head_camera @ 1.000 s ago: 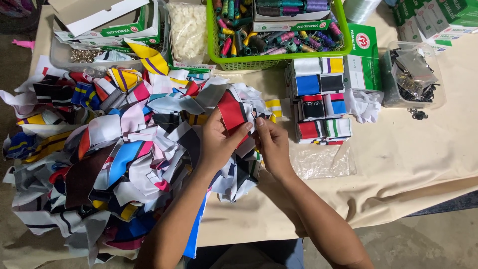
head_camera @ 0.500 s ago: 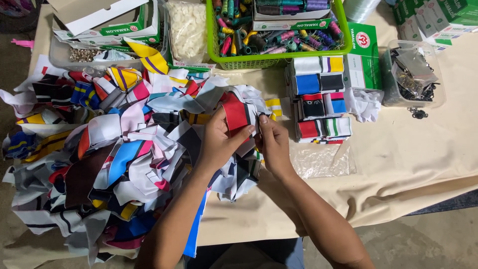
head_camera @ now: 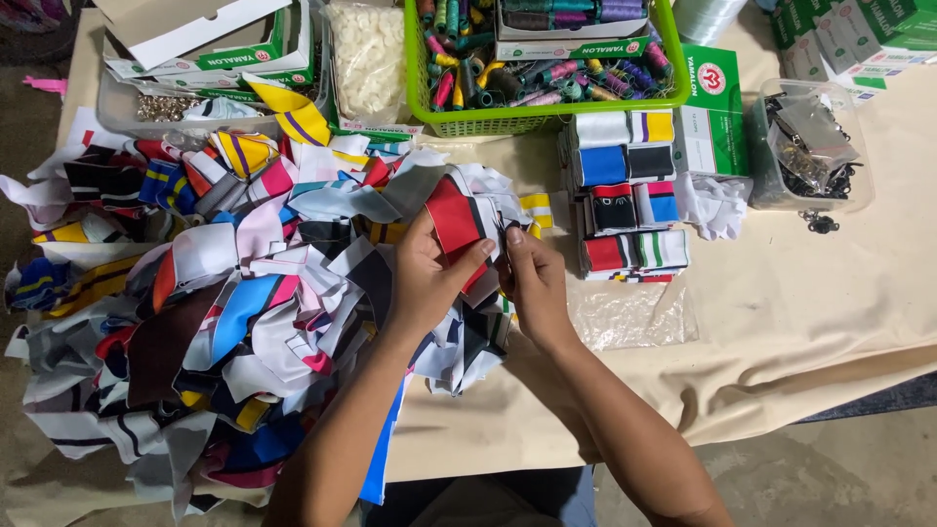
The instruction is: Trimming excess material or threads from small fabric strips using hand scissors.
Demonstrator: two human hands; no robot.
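Note:
My left hand [head_camera: 427, 283] grips a red, black and white striped fabric piece [head_camera: 455, 219] at the right edge of a big heap of coloured fabric scraps [head_camera: 224, 293]. The thumb lies across the red band. My right hand [head_camera: 532, 283] pinches the same piece at its right edge, fingertips close to the left thumb. Both forearms reach up from the bottom of the view. Part of the piece is hidden under my fingers.
A stack of folded striped pieces [head_camera: 625, 195] sits right of my hands, with a clear plastic bag [head_camera: 634, 314] below it. Behind are a green basket of thread spools [head_camera: 547, 63], green-white boxes [head_camera: 712, 107], a bag of white buttons [head_camera: 369, 54] and a clear tub of metal clips [head_camera: 810, 146]. A beige cloth [head_camera: 810, 312] covers the table.
My hands have stayed in nearly the same place. The fingers have shifted slightly on the red striped piece.

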